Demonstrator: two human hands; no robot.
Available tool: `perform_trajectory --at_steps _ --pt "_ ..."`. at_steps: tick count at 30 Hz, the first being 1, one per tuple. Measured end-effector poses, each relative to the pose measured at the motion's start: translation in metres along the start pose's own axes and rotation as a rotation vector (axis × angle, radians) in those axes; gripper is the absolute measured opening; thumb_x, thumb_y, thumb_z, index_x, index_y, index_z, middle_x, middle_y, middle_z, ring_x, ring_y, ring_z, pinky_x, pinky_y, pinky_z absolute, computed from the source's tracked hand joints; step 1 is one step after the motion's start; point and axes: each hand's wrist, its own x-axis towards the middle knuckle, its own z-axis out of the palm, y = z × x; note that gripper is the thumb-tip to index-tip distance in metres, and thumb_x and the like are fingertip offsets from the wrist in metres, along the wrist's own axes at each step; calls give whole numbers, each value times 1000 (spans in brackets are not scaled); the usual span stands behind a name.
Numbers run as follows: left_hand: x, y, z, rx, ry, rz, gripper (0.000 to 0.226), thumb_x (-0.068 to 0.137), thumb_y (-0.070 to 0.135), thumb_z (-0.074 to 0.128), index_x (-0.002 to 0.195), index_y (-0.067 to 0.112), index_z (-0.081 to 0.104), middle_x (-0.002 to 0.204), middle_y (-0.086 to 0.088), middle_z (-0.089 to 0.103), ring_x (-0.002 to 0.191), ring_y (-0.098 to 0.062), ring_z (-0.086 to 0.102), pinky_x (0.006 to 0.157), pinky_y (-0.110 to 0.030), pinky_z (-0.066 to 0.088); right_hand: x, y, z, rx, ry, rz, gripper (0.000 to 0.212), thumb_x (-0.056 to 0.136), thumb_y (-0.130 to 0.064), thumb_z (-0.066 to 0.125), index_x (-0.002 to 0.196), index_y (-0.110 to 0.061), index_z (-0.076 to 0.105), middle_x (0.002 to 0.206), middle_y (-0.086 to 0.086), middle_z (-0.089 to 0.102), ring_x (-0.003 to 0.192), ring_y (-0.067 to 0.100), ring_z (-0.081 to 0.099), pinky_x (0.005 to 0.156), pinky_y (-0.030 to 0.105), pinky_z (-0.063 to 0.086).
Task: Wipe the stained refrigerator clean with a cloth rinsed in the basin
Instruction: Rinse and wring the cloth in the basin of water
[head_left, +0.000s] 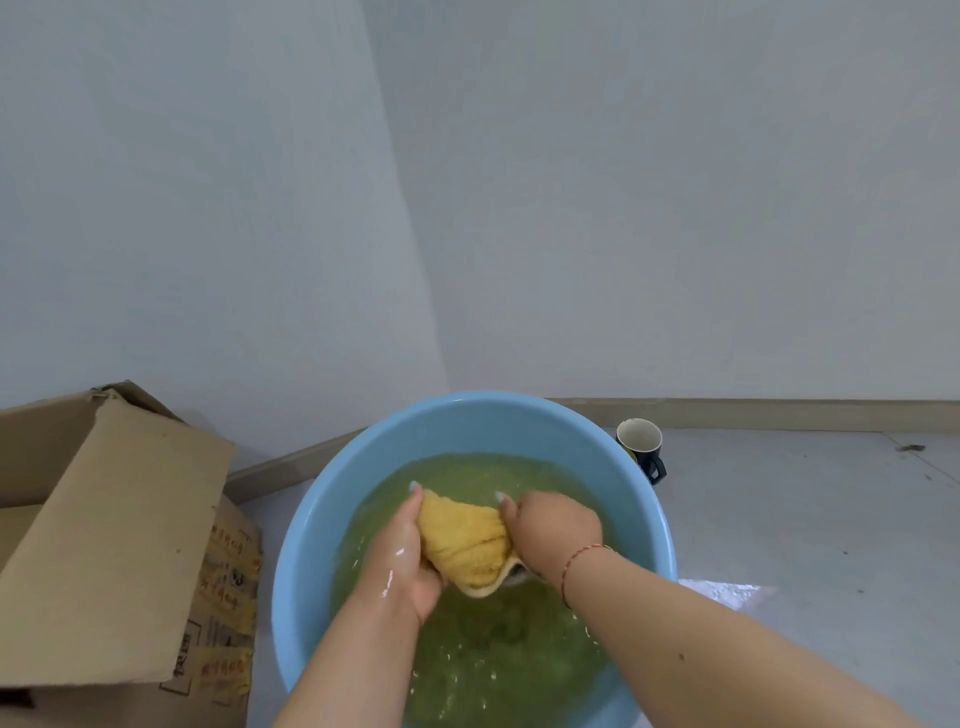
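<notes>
A yellow cloth (463, 543) is bunched up just above the murky greenish water in a round light-blue basin (470, 423) on the floor. My left hand (402, 553) grips the cloth's left side, thumb along its top edge. My right hand (556, 527) grips its right side, fingers curled round the fabric; a red string bracelet circles that wrist. Both hands are wet. The refrigerator is out of view.
An open cardboard box (111, 545) stands close to the basin's left. A dark mug (641, 447) sits on the grey floor behind the basin at the right. White walls meet in a corner behind. A small dark speck of debris (909, 447) lies far right.
</notes>
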Motion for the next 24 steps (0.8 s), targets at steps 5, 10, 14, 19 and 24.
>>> perform_trajectory --at_steps 5,10,14,19,24 --pt "20 2 -34 664 219 63 66 97 9 46 152 32 18 144 -18 44 92 -34 64 82 -44 57 0 12 33 -140 -349 69 96 84 -79 21 151 -11 20 153 18 20 135 40 32 105 53 36" --pt "21 4 -33 1518 11 386 75 78 2 50 145 33 37 137 2 49 112 -19 55 77 -23 52 -12 -6 15 -333 -593 -231 65 83 -52 64 128 -6 53 111 11 57 94 27 53 95 43 49" --pt "4 -3 -19 1436 -533 305 69 72 -2 69 127 34 45 110 10 61 97 -4 59 72 -16 50 -20 -24 -35 -226 -335 -418 35 77 -44 70 99 -17 67 82 1 63 71 21 55 67 27 48" --pt "-3 2 -7 877 -372 462 21 74 0 74 92 8 67 77 -9 69 67 -24 64 62 -31 52 -26 -11 -108 353 -85 -534 29 73 -40 79 81 -18 63 76 -6 62 68 11 57 60 23 44" --pt "-13 13 20 211 -428 320 37 61 0 61 98 -1 60 77 -17 62 63 -24 63 59 -32 54 -11 25 -61 1287 -307 -295 34 74 -33 80 89 -7 64 82 8 70 74 22 63 65 28 53"
